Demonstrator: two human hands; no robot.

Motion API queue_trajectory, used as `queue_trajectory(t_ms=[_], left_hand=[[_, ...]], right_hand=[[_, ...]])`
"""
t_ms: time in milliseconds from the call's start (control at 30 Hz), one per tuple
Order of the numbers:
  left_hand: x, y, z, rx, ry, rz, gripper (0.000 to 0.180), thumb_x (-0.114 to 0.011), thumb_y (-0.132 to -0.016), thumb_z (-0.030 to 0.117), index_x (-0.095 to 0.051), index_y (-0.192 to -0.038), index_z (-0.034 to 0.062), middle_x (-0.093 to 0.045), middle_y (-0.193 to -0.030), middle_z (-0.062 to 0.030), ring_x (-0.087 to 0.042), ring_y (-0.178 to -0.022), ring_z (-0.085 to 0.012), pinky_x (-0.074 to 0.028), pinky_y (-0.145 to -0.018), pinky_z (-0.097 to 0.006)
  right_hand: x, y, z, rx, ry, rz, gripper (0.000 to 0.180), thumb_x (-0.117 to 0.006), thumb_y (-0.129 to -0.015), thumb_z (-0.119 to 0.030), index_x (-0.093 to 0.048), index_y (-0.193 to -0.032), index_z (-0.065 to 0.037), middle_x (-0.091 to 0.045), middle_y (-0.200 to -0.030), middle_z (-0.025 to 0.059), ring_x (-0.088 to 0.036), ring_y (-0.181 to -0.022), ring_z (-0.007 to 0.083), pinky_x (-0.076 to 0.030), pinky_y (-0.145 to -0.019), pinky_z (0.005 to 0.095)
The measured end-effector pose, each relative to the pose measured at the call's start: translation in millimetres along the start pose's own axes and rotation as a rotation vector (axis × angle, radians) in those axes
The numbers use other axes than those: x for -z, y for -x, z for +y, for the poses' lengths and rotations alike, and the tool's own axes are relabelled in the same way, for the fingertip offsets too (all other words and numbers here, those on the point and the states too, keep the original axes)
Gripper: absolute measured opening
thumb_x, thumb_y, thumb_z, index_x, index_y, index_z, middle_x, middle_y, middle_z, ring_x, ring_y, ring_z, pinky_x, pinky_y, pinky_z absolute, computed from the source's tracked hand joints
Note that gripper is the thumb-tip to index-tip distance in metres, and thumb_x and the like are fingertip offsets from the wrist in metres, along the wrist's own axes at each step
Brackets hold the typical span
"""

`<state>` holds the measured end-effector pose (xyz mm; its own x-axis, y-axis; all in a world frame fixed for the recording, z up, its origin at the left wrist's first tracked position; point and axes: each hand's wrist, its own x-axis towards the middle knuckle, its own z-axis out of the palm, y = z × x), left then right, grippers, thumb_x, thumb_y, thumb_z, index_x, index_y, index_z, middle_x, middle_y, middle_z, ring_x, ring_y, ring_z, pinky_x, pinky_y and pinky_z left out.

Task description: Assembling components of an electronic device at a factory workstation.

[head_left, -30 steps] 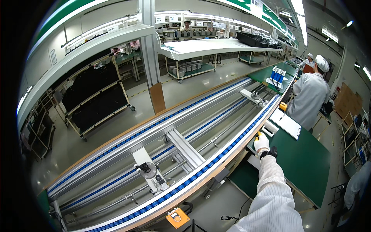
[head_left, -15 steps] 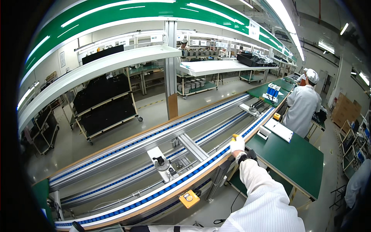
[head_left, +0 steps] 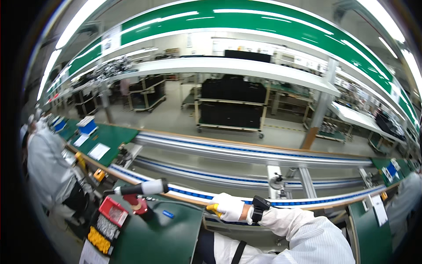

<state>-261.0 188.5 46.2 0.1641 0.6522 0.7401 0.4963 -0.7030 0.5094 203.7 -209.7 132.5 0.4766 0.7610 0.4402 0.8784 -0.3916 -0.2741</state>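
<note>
My right hand (head_left: 229, 207), in a white glove, is over the near rail of the conveyor (head_left: 307, 203). Its fingers are curled, and yellow shows at their tips. Whether that is a small yellow piece or the glove's own tips, I cannot make out. A dark device is strapped on the wrist. Left of the hand lies a green work table (head_left: 158, 240). On it, a white-and-black electric screwdriver (head_left: 147, 188) rests by a red holder (head_left: 140, 207), and a small blue piece (head_left: 168, 214) lies nearby. My left hand is out of view.
Small bins stand at the table's left: a red bin (head_left: 105, 207), metal screws (head_left: 107, 226) and yellow parts (head_left: 98, 241). A co-worker (head_left: 48, 163) stands at far left; another person's sleeve (head_left: 406, 198) is at right. A metal plate fixture (head_left: 274, 182) sits across the conveyor.
The view has swung left, bringing the table with the screwdriver and bins into sight. My right hand has moved left along the conveyor's near rail, fingers still curled.
</note>
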Motion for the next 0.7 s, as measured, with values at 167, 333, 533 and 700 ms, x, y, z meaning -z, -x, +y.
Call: queue_trajectory(t_ms=[167,333,533,700], left_hand=[[52.4,-1.6,-20.0,0.255,-0.202,0.079,0.048,-0.070,-0.097,0.004,-0.059,-0.143,-0.0064,-0.066,-0.140,-0.0238,-0.066,-0.127,-0.0377,-0.051,-0.112,-0.045],[88.7,54.4,-93.3,0.683,-0.627,0.120,0.054,-0.071,-0.097,0.025,-0.062,-0.138,-0.0090,-0.064,-0.141,-0.0304,-0.058,-0.133,-0.0464,-0.043,-0.119,-0.050],[64.9,55.3,-85.9,0.979,-0.638,-0.135,0.049,-0.061,-0.102,0.035,-0.066,-0.134,-0.0023,-0.070,-0.134,-0.0292,-0.066,-0.127,-0.0463,-0.053,-0.107,-0.051],[41.6,108.4,-196.8,0.793,-0.709,0.183,0.032,-0.057,-0.102,0.014,-0.066,-0.128,-0.0029,-0.074,-0.111,-0.0252,-0.070,-0.103,-0.0424,-0.056,-0.091,-0.044]], right_hand=[[-80.6,-78.2,-53.7,0.348,-0.216,-0.221,0.026,-0.072,-0.080,-0.007,-0.076,-0.105,-0.002,-0.069,-0.098,0.0157,-0.066,-0.093,0.0383,-0.054,-0.083,0.0457],[-132.7,-125.1,-95.9,0.572,-0.252,-0.369,0.029,-0.073,-0.078,-0.009,-0.078,-0.106,-0.003,-0.071,-0.104,0.0136,-0.067,-0.097,0.0352,-0.054,-0.086,0.0433],[-180.4,-130.2,-108.9,0.531,-0.364,-0.413,0.019,-0.072,-0.082,-0.014,-0.079,-0.099,-0.007,-0.073,-0.091,0.0117,-0.070,-0.088,0.0338,-0.055,-0.080,0.0440],[-224.9,-124.8,-128.3,0.607,-0.375,-0.446,0.016,-0.071,-0.084,-0.020,-0.076,-0.089,-0.005,-0.072,-0.091,0.0119,-0.069,-0.088,0.0343,-0.056,-0.079,0.0456]])
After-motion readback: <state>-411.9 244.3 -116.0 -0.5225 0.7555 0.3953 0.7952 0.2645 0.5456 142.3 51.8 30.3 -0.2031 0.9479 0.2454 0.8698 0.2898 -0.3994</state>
